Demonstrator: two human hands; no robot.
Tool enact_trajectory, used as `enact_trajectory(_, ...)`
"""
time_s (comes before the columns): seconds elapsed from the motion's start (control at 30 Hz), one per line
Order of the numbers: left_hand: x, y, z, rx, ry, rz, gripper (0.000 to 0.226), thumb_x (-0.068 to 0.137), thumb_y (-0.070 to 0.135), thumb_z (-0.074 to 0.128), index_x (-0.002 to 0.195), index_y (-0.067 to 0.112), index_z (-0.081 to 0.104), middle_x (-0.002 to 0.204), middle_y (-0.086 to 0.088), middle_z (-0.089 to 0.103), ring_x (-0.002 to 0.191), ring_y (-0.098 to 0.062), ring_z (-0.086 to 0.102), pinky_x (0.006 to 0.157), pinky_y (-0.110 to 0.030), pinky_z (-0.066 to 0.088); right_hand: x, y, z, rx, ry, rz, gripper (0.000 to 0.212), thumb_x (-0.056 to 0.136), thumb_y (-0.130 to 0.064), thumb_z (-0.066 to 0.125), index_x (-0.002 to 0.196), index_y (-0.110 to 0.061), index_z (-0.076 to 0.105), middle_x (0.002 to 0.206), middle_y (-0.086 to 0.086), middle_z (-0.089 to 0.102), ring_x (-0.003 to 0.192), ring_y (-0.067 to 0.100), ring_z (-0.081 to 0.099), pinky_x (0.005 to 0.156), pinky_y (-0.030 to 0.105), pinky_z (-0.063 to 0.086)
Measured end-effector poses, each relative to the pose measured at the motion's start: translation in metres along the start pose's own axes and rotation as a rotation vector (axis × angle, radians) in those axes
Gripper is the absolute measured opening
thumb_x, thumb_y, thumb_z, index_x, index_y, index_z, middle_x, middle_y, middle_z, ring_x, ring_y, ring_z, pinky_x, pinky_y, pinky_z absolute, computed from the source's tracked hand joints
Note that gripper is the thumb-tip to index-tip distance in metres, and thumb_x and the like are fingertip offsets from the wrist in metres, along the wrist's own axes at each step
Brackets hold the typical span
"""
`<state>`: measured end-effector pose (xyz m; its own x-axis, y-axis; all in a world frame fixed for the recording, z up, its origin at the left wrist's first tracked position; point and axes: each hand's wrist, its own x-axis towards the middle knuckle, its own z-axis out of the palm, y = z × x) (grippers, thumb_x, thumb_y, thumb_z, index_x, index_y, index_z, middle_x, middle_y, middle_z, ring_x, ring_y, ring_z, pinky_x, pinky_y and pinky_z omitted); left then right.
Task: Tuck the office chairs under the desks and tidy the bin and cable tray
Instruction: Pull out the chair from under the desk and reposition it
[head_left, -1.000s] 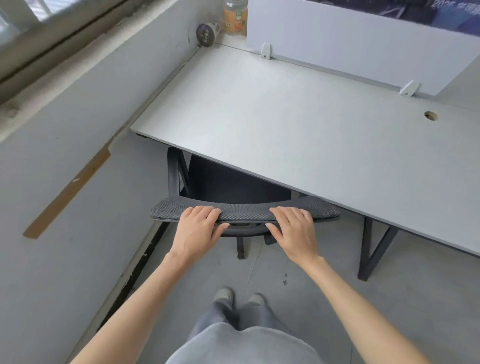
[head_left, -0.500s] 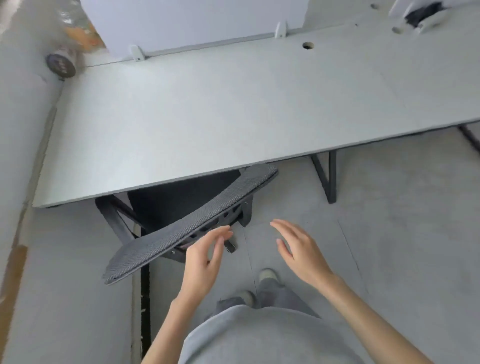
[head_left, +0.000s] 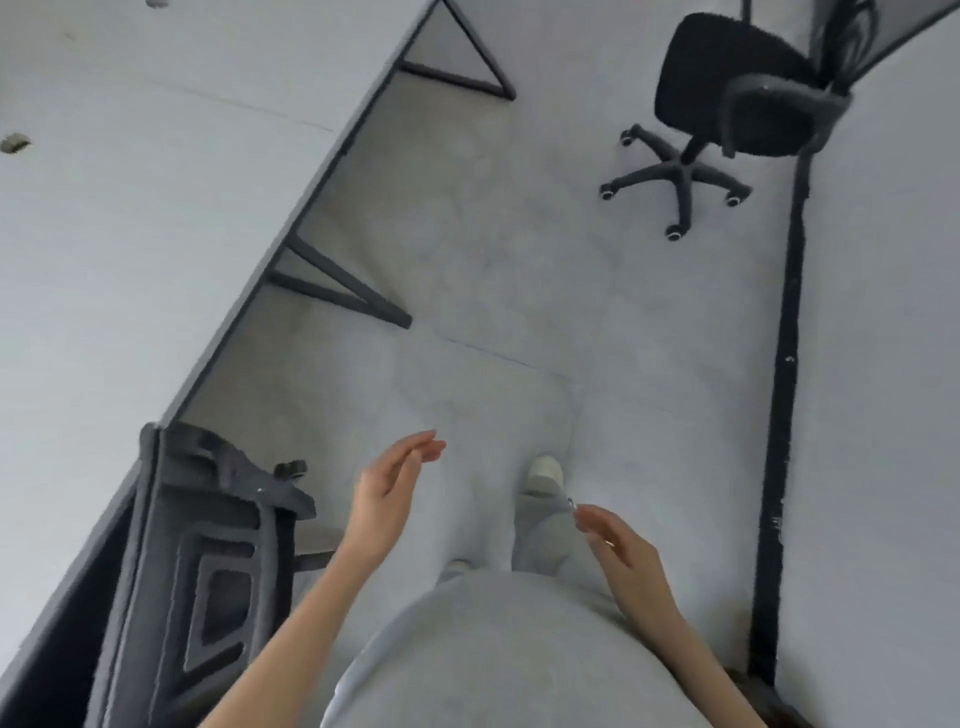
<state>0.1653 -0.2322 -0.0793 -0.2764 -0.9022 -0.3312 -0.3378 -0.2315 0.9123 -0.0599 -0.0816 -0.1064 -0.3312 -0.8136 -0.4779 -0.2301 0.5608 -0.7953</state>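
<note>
Nearest to you, both of your hands are free. Your left hand (head_left: 387, 496) hangs over the grey floor (head_left: 493, 270) with the fingers straight and relaxed, holding nothing; your right hand (head_left: 626, 558) is just beside your grey trouser leg, its fingers loosely apart, also holding nothing.

At your lower left stands the grey mesh-backed office chair (head_left: 202, 561). Its backrest lies close along the edge of the pale grey worktop (head_left: 130, 234) and the seat is hidden beneath it — so I judge this chair as already tucked in.

Farther away, at the upper right, the black office chair on a five-wheel star base (head_left: 727, 98) stands out on the open floor. It is near the second pale worktop (head_left: 883, 312) on your right side, but its seat and base are not under it. This chair is left to do, I think.

The bin and the cable tray do not show in this view — their state I cannot tell, so count both as not yet done.
</note>
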Motion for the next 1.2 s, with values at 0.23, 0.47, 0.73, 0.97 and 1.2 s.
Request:
enact_trajectory(0.23,0.110,0.072,0.139,0.109,-0.292,0.112,0.031,0.096,0.011,0.040,0.105,0.035,0.059,0.094,0.024,0.069,0.093,-0.005,0.065,0.085,-0.021,0.050,0.060,0.024,-0.101,0.120,0.155,0.099,0.032,0.093,-0.009,0.050,0.101,-0.039,0.056,0.107,-0.017,0.067,0.102,-0.007,0.057,0.082,0.001,0.040)
enact_trajectory(0.47,0.170,0.118,0.250,0.116,-0.324,0.033,0.028,0.097,0.012,0.041,0.106,0.030,0.060,0.100,0.015,0.069,0.091,-0.007,0.066,0.085,-0.028,0.049,0.166,-0.009,-0.252,0.220,0.318,0.020,0.026,0.095,-0.015,0.047,0.118,-0.021,0.057,0.111,-0.011,0.064,0.102,-0.004,0.058,0.082,0.005,0.042)
enact_trajectory(0.73,0.306,0.176,0.343,0.112,-0.270,-0.030,0.034,0.096,0.002,0.035,0.105,0.021,0.062,0.091,0.005,0.072,0.086,-0.010,0.066,0.083,-0.031,0.049,0.305,-0.033,-0.379,0.280,0.439,-0.011,0.027,0.094,-0.012,0.047,0.117,-0.020,0.058,0.109,-0.012,0.065,0.101,-0.003,0.058,0.083,0.009,0.043)
enact_trajectory(0.97,0.475,0.286,0.475,0.142,-0.487,0.097,0.032,0.096,0.004,0.039,0.101,0.026,0.062,0.089,0.013,0.072,0.084,-0.007,0.067,0.079,-0.027,0.049,0.402,-0.033,-0.471,0.316,0.547,0.119,0.031,0.094,-0.011,0.048,0.102,-0.040,0.055,0.108,-0.014,0.065,0.100,-0.005,0.058,0.084,0.015,0.046)
enact_trajectory(1.2,0.589,0.404,0.607,0.206,-0.690,0.284,0.024,0.094,0.010,0.042,0.108,0.019,0.060,0.094,0.003,0.070,0.086,-0.008,0.065,0.077,-0.017,0.049,0.464,-0.028,-0.556,0.388,0.666,0.233,0.033,0.092,-0.006,0.050,0.101,-0.037,0.057,0.104,-0.014,0.066,0.097,-0.008,0.059,0.078,0.005,0.043)
